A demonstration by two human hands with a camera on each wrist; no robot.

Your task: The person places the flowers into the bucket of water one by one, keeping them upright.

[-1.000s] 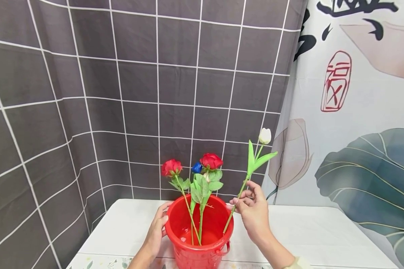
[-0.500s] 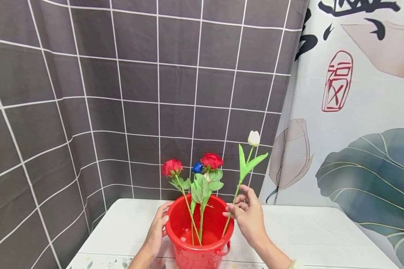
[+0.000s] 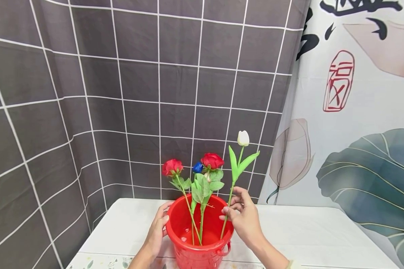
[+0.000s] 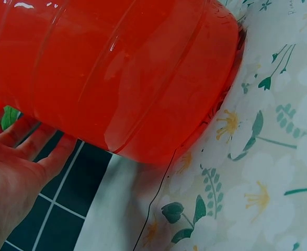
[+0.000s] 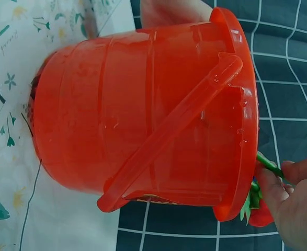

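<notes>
My right hand (image 3: 244, 216) pinches the green stem of a white tulip (image 3: 243, 138), a single flower with two long leaves, between thumb and fingers. Its lower stem is inside the red bucket (image 3: 202, 257), near the right of the rim. My left hand (image 3: 156, 228) rests on the bucket's left side just under the rim, and in the left wrist view its fingers (image 4: 56, 157) reach fairly straight to the wall. In the bucket stand a red rose (image 3: 171, 167) leaning left, another red rose (image 3: 212, 160) and a blue flower (image 3: 197, 167) between them.
A white table (image 3: 299, 231) with a flower-printed cover (image 4: 263, 183) carries the bucket. The bucket's handle (image 5: 169, 136) hangs down its outer wall. Behind stand a dark grid-patterned curtain (image 3: 138, 82) and a pale printed cloth (image 3: 309, 149) on the right.
My right hand has moved left with the tulip, which now stands more upright, its stem lower in the bucket. The left hand and the other flowers have stayed put.
</notes>
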